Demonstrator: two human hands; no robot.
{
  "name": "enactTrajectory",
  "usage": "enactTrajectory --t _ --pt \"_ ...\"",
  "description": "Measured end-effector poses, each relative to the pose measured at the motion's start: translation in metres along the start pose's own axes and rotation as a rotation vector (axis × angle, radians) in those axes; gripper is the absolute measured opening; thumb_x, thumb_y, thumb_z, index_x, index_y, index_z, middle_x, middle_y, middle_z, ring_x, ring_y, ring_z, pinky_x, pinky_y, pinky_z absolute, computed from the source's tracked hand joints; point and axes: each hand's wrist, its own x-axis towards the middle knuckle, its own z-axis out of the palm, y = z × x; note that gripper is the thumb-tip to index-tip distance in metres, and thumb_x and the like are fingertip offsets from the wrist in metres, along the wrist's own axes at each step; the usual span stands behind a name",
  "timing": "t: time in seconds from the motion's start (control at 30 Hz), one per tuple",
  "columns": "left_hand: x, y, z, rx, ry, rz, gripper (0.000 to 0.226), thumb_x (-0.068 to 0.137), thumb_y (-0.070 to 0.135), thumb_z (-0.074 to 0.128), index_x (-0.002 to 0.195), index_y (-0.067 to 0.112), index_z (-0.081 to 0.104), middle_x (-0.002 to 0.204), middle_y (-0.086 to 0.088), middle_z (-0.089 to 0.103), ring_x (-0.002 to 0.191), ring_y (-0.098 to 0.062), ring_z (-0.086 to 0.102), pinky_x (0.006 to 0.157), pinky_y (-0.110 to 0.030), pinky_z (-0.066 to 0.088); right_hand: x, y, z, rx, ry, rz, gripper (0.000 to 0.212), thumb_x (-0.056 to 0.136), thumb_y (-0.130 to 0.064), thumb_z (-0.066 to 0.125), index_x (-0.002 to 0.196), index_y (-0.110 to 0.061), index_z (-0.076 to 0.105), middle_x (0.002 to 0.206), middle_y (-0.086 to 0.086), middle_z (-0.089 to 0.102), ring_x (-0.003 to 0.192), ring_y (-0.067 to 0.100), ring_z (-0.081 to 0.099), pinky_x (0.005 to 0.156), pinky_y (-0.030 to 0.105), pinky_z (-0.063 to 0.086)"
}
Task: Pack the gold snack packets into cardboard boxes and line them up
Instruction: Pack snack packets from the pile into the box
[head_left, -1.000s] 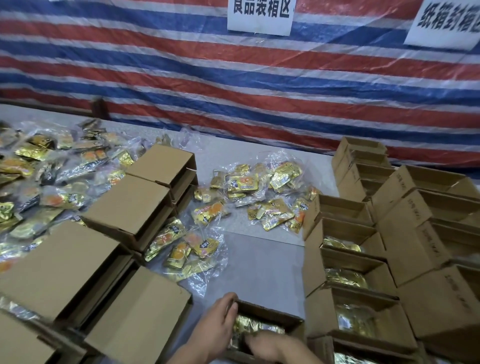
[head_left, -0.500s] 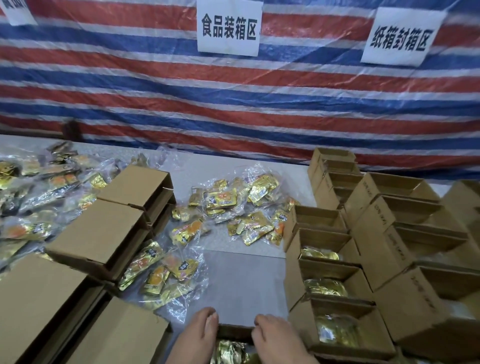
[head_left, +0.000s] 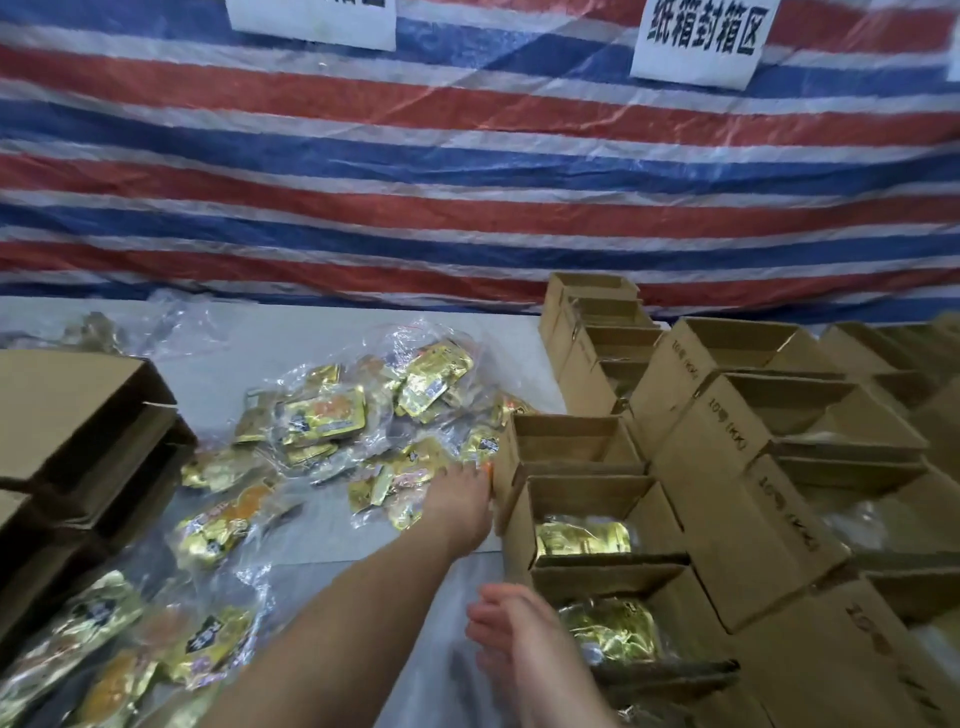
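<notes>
Gold snack packets (head_left: 332, 418) in clear plastic bags lie heaped on the grey table. My left hand (head_left: 460, 499) reaches forward with straight fingers resting on the heap's right edge, next to an empty open cardboard box (head_left: 563, 457). Behind that box toward me stands a box (head_left: 587, 493) with gold packets inside, then a nearer box (head_left: 654, 577) also holding gold packets. My right hand (head_left: 519, 634) hovers with loose fingers at the near box's left side, holding nothing.
More open boxes (head_left: 727, 395) stand in rows to the right and back. Overturned brown boxes (head_left: 78, 415) crowd the left edge. More bagged packets (head_left: 104, 649) lie at bottom left. A striped tarp (head_left: 467, 182) with paper signs hangs behind the table.
My left hand has left the near box and stretched forward to the packet heap. My right hand has come off the box's rim. The view has shifted right and closer.
</notes>
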Motion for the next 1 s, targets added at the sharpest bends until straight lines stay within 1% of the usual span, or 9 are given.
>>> enactTrajectory --t 0.13,0.23,0.43,0.5,0.63,0.73,0.8,0.9,1.0 --pt "0.043 0.009 0.024 0.141 -0.038 -0.002 0.070 0.094 0.031 0.048 0.150 0.003 0.016 0.154 -0.022 0.025 0.143 -0.038 0.023 0.116 -0.048 0.023 0.020 -0.014 0.001 0.090 0.051 -0.021 0.022 0.100 -0.009 0.047 0.090 -0.010 0.067 0.088 0.013 0.069 0.085 0.027 0.065 0.073 0.032 0.044" --pt "0.060 0.003 0.034 0.129 -0.040 -0.092 0.084 0.090 0.036 0.053 0.152 0.001 0.008 0.150 -0.026 0.031 0.138 -0.039 0.033 0.114 -0.049 0.028 0.025 -0.021 -0.006 0.131 0.051 -0.107 0.023 0.099 -0.011 0.050 0.089 -0.011 0.070 0.080 0.009 0.071 0.082 0.025 0.068 0.071 0.032 0.048" --pt "0.075 0.000 0.036 -0.058 -0.117 -0.314 0.093 0.081 0.031 0.066 0.152 0.009 0.010 0.132 -0.013 0.050 0.117 -0.031 0.055 0.085 -0.042 0.049 0.025 -0.030 -0.022 0.149 0.033 -0.159 0.022 0.100 -0.008 0.049 0.088 -0.006 0.067 0.069 0.008 0.067 0.066 0.022 0.065 0.071 0.032 0.050" --pt "0.068 -0.005 0.032 -0.097 -0.139 -0.388 0.081 0.080 0.025 0.067 0.145 0.008 0.022 0.127 -0.012 0.054 0.110 -0.030 0.058 0.073 -0.040 0.049 0.021 -0.030 -0.026 0.108 0.014 -0.149 0.023 0.100 -0.008 0.048 0.087 -0.005 0.067 0.067 0.008 0.066 0.062 0.021 0.063 0.067 0.031 0.050" --pt "0.044 -0.023 0.006 -0.434 -0.054 -0.380 0.030 0.091 0.023 0.050 0.117 0.009 0.050 0.120 -0.013 0.061 0.106 -0.031 0.061 0.088 -0.040 0.051 0.014 -0.035 -0.030 0.076 0.025 -0.147 0.027 0.100 -0.005 0.047 0.082 -0.004 0.066 0.063 0.009 0.064 0.059 0.024 0.060 0.062 0.031 0.045" --pt "0.009 -0.031 -0.039 -0.697 0.031 -0.358 0.040 0.098 0.040 0.044 0.118 0.007 0.055 0.117 -0.016 0.064 0.100 -0.030 0.064 0.080 -0.034 0.051 0.008 -0.043 -0.030 0.101 0.071 -0.153 0.025 0.099 -0.004 0.048 0.083 -0.003 0.066 0.058 0.008 0.066 0.060 0.025 0.060 0.061 0.032 0.046" --pt "-0.028 -0.033 -0.072 -0.870 0.100 -0.288 0.045 0.098 0.049 0.041 0.117 0.012 0.057 0.109 -0.012 0.068 0.086 -0.020 0.064 0.071 -0.029 0.049 0.005 -0.048 -0.025 0.143 0.109 -0.143 0.020 0.098 -0.006 0.052 0.085 -0.004 0.067 0.066 0.010 0.068 0.068 0.026 0.061 0.064 0.033 0.045" --pt "-0.092 -0.034 -0.123 -1.110 0.204 -0.192 0.031 0.094 0.031 0.050 0.121 0.020 0.059 0.117 -0.003 0.068 0.098 -0.015 0.063 0.086 -0.033 0.051 -0.003 -0.060 -0.012 0.184 0.121 -0.148 0.011 0.097 -0.019 0.061 0.102 -0.010 0.064 0.099 0.013 0.067 0.089 0.024 0.059 0.074 0.033 0.043" --pt "-0.161 -0.030 -0.172 -1.347 0.222 -0.136 0.041 0.072 0.045 0.053 0.112 0.040 0.060 0.095 0.015 0.071 0.082 -0.004 0.067 0.080 -0.035 0.057 -0.024 -0.071 0.004 0.230 -0.051 -0.098 0.043 0.086 -0.055 0.066 0.116 -0.025 0.061 0.121 0.004 0.062 0.111 0.027 0.056 0.086 0.041 0.045"
